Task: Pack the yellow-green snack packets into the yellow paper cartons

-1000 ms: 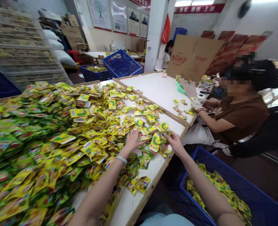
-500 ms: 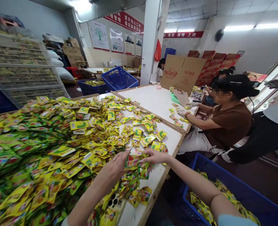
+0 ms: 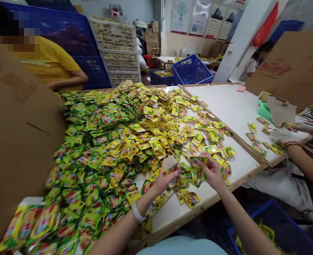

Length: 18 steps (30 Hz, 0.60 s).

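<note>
Yellow packets (image 3: pixel 129 143) litter the table (image 3: pixel 172 212). Near its front edge, the left hand (image 3: pixel 164 180) half-curls round one; the right hand (image 3: pixel 213 173) pinches another.

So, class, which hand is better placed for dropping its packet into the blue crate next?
Probably the right hand: holding a packet, it is nearer the blue crate. The left hand, also holding one, is farther away.
</note>
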Motion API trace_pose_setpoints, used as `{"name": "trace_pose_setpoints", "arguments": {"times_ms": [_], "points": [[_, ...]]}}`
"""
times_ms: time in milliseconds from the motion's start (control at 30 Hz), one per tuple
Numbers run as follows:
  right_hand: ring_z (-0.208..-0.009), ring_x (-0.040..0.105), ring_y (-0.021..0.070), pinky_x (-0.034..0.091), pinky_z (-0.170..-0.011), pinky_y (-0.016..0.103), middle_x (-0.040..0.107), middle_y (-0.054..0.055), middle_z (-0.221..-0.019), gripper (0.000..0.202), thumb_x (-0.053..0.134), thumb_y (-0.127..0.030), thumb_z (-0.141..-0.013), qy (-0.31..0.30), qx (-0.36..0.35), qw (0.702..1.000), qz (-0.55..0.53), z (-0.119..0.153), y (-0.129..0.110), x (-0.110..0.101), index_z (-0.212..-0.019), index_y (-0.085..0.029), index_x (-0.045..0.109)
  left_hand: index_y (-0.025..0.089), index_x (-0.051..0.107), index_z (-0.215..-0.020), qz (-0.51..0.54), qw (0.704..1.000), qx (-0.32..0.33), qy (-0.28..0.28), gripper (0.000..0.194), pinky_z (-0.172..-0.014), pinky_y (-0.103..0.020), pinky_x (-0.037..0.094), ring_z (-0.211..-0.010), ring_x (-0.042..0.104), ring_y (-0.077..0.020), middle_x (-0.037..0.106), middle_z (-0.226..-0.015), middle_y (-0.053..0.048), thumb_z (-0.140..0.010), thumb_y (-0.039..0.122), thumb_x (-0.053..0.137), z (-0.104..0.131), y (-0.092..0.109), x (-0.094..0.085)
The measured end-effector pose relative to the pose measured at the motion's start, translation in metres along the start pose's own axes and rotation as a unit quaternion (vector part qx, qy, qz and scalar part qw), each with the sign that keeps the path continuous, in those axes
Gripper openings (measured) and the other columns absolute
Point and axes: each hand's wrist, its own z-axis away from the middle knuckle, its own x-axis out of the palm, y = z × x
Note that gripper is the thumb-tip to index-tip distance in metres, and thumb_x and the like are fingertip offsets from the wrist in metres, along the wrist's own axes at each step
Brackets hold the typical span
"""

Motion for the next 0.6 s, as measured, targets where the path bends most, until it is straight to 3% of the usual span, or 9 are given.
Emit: {"name": "trace_pose_setpoints", "arguments": {"times_ms": [67, 133, 233, 433, 500, 600], "points": [[-0.071, 0.06, 0.0154, 0.054, -0.058, 0.029, 0.063, 0.005, -0.095, 0.012, 0.069, -0.034, -0.089, -0.021, -0.125, 0.99, 0.061, -0.012, -0.014, 0.008, -0.094, -0.023, 0.067, 0.015, 0.067, -0.082, 0.052, 0.998, -0.018, -0.037, 0.036, -0.069, -0.033, 0.056, -0.067, 0.063, -0.0186, 0.068, -0.072, -0.003, -0.065, 0.043, 0.082, 0.006, 0.009, 0.005], [-0.085, 0.062, 0.0189, 0.055, -0.074, 0.034, 0.062, 0.005, -0.094, 0.006, 0.064, -0.024, -0.091, -0.065, -0.24, 0.961, 0.12, -0.018, -0.023, 0.019, -0.097, -0.024, 0.067, 0.016, 0.061, -0.074, 0.077, 0.995, -0.027, -0.06, 0.035, -0.06, -0.028, 0.051, -0.058, 0.057, -0.0138, 0.062, -0.062, 0.001, -0.062, 0.039, 0.083, 0.011, 0.017, 0.009], [-0.09, 0.061, 0.0189, 0.053, -0.076, 0.032, 0.061, 0.006, -0.096, 0.016, 0.054, -0.015, -0.095, -0.16, -0.318, 0.913, 0.197, -0.021, -0.028, 0.028, -0.103, -0.023, 0.065, 0.015, 0.06, -0.073, 0.074, 0.995, -0.032, -0.064, 0.027, -0.058, -0.025, 0.047, -0.054, 0.053, -0.0115, 0.059, -0.059, 0.002, -0.065, 0.034, 0.078, 0.016, 0.021, 0.009], [-0.081, 0.059, 0.0164, 0.049, -0.07, 0.026, 0.06, 0.005, -0.095, 0.013, 0.058, -0.016, -0.094, -0.385, -0.185, 0.825, 0.371, -0.021, -0.054, 0.019, -0.103, -0.02, 0.066, 0.015, 0.059, -0.073, -0.034, 0.993, -0.066, -0.091, 0.019, -0.054, -0.023, 0.042, -0.054, 0.052, -0.0109, 0.059, -0.058, 0.004, -0.061, 0.022, 0.072, 0.017, 0.016, -0.002], [-0.089, 0.061, 0.0174, 0.049, -0.076, 0.027, 0.062, 0.007, -0.102, 0.018, 0.059, -0.016, -0.092, -0.408, -0.157, 0.83, 0.347, -0.017, -0.061, 0.013, -0.11, -0.019, 0.062, 0.016, 0.057, -0.071, -0.043, 0.989, -0.078, -0.116, 0.017, -0.054, -0.023, 0.042, -0.053, 0.051, -0.0104, 0.058, -0.057, 0.004, -0.062, 0.023, 0.07, 0.02, 0.016, -0.005], [-0.086, 0.061, 0.0167, 0.049, -0.075, 0.027, 0.064, 0.006, -0.096, 0.011, 0.055, -0.02, -0.096, -0.359, -0.131, 0.876, 0.294, -0.007, -0.053, 0.003, -0.104, -0.018, 0.062, 0.016, 0.056, -0.071, -0.053, 0.977, -0.117, -0.172, 0.018, -0.055, -0.023, 0.044, -0.053, 0.051, -0.0098, 0.057, -0.058, 0.004, -0.065, 0.026, 0.069, 0.029, 0.016, -0.005]]}}
